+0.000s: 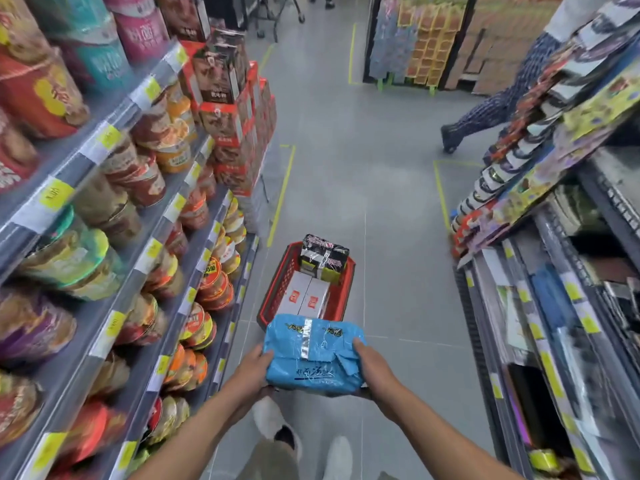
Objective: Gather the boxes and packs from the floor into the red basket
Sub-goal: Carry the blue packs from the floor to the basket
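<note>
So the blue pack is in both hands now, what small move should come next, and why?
Probably carry the blue pack forward and lower it into the red basket. The left hand and right hand grip its two sides, and it is held just short of the basket's near rim. Two white boxes lie flat in the basket, and the dark pack fills the far end.

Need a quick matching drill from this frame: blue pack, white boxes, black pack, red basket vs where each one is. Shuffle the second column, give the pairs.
1. blue pack
2. white boxes
3. black pack
4. red basket

A. on the floor in the aisle
B. lying flat in the basket
C. held between left hand and right hand
D. at the basket's far end, sticking above its rim

Pairs: 1-C, 2-B, 3-D, 4-A
</note>
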`<control>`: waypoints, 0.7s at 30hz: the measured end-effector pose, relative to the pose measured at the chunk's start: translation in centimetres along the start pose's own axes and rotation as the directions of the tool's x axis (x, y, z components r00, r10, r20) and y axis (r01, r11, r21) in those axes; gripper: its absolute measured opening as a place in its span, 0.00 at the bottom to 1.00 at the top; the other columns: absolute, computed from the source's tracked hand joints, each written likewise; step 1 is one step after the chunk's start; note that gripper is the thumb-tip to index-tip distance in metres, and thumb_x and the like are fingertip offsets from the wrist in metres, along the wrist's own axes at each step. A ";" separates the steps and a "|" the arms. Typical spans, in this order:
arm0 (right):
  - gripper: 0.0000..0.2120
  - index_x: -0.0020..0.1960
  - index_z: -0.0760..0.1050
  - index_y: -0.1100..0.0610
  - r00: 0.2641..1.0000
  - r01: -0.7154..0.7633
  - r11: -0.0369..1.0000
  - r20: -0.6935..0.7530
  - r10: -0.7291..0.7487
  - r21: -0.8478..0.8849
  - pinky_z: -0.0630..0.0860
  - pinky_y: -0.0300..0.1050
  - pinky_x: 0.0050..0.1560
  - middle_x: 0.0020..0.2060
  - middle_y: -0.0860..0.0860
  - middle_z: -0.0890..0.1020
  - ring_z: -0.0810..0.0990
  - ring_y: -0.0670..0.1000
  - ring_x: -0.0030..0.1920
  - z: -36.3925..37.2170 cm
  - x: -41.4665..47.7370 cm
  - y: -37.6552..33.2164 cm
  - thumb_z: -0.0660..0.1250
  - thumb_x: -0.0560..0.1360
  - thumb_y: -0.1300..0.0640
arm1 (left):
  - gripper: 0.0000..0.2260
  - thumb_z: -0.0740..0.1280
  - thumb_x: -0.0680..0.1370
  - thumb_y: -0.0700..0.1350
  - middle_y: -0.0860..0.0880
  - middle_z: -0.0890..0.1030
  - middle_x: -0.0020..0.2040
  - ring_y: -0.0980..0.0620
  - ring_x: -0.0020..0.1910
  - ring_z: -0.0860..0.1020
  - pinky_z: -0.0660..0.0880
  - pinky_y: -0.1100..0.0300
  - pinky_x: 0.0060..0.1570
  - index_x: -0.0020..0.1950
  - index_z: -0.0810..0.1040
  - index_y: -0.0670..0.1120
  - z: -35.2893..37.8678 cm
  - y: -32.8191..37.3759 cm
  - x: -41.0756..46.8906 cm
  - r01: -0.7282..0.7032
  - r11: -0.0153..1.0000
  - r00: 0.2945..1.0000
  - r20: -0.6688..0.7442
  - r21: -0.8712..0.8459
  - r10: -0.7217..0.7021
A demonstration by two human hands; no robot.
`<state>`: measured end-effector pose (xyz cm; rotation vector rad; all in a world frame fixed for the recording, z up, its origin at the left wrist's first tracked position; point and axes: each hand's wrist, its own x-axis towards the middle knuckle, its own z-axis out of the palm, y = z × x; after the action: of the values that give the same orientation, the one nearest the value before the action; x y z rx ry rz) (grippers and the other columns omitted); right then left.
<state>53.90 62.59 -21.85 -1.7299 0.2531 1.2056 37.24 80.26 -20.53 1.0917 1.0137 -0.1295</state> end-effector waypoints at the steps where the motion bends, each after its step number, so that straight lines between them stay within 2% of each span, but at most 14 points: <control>1: 0.18 0.58 0.81 0.52 1.000 -0.002 1.000 0.000 0.002 0.000 0.83 0.44 0.35 0.43 0.47 0.89 0.89 0.49 0.42 0.2 1.1 -1.0 0.57 0.86 0.43 | 0.12 0.57 0.87 0.44 0.51 0.88 0.52 0.53 0.48 0.87 0.82 0.58 0.38 0.67 0.76 0.51 -0.1 0.9 1.1 -0.002 1.000 1.000 -0.011 0.007 0.002; 5: 0.17 0.59 0.81 0.52 0.999 -0.042 0.999 -0.030 0.043 0.029 0.83 0.46 0.36 0.43 0.48 0.89 0.89 0.51 0.42 2.1 6.0 -5.1 0.58 0.86 0.43 | 0.14 0.56 0.87 0.42 0.47 0.86 0.57 0.50 0.48 0.87 0.83 0.55 0.38 0.69 0.74 0.50 -1.5 4.8 6.8 0.005 0.998 1.000 -0.019 0.057 -0.004; 9: 0.16 0.58 0.80 0.53 0.994 -0.059 0.996 -0.090 0.064 0.065 0.85 0.51 0.38 0.43 0.50 0.89 0.89 0.53 0.42 4.1 10.5 -8.5 0.58 0.86 0.45 | 0.17 0.53 0.87 0.41 0.43 0.82 0.63 0.46 0.57 0.83 0.82 0.47 0.55 0.75 0.70 0.48 -3.2 8.7 13.0 0.023 0.991 0.999 -0.032 0.132 -0.019; 10: 0.15 0.58 0.80 0.53 0.993 -0.062 0.995 -0.098 0.069 0.075 0.85 0.51 0.38 0.43 0.51 0.89 0.89 0.54 0.43 4.5 11.7 -9.3 0.58 0.86 0.46 | 0.17 0.53 0.87 0.41 0.44 0.81 0.63 0.46 0.57 0.82 0.82 0.48 0.55 0.75 0.69 0.48 -3.4 9.5 14.5 0.033 0.990 0.999 -0.035 0.139 -0.029; 12: 0.15 0.58 0.79 0.55 0.990 -0.061 0.995 -0.119 0.070 0.079 0.85 0.51 0.38 0.46 0.55 0.89 0.89 0.57 0.44 5.2 14.4 -10.7 0.58 0.86 0.47 | 0.17 0.54 0.87 0.41 0.44 0.81 0.63 0.48 0.55 0.83 0.83 0.54 0.46 0.75 0.70 0.49 -4.0 10.8 17.6 0.067 0.992 0.997 -0.037 0.109 -0.063; 13: 0.16 0.58 0.78 0.57 0.988 -0.060 0.996 -0.135 0.069 0.067 0.84 0.52 0.40 0.48 0.57 0.88 0.88 0.58 0.45 5.5 15.9 -11.2 0.58 0.86 0.48 | 0.17 0.54 0.87 0.41 0.44 0.81 0.64 0.48 0.55 0.83 0.83 0.55 0.44 0.74 0.70 0.49 -4.3 11.1 19.2 0.084 0.992 0.996 -0.037 0.098 -0.081; 16: 0.19 0.62 0.78 0.62 0.981 -0.072 0.997 -0.182 0.067 -0.024 0.81 0.61 0.59 0.57 0.62 0.84 0.84 0.63 0.56 6.4 20.1 -11.9 0.58 0.86 0.48 | 0.17 0.55 0.86 0.41 0.45 0.82 0.64 0.46 0.58 0.83 0.81 0.46 0.59 0.74 0.72 0.49 -4.8 11.1 23.3 0.130 0.980 0.991 -0.059 0.154 -0.122; 17: 0.20 0.62 0.78 0.62 0.981 -0.077 0.996 -0.181 0.066 -0.054 0.79 0.61 0.62 0.57 0.63 0.84 0.83 0.64 0.58 6.6 21.6 -12.0 0.58 0.86 0.48 | 0.17 0.55 0.86 0.41 0.45 0.82 0.63 0.46 0.58 0.83 0.80 0.43 0.61 0.73 0.73 0.49 -5.0 11.0 24.9 0.131 0.977 0.990 -0.073 0.168 -0.120; 21: 0.18 0.60 0.79 0.60 0.984 -0.111 0.994 -0.138 0.111 0.002 0.78 0.64 0.65 0.57 0.62 0.85 0.84 0.64 0.58 6.9 27.7 -12.4 0.57 0.86 0.49 | 0.16 0.56 0.85 0.43 0.45 0.83 0.61 0.44 0.57 0.83 0.79 0.41 0.61 0.72 0.74 0.50 -4.9 10.9 31.3 0.160 0.970 0.982 -0.127 0.185 -0.138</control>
<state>71.03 83.66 -37.14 -1.8269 0.4344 1.1679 57.91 101.16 -36.62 1.2096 1.2051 -0.2966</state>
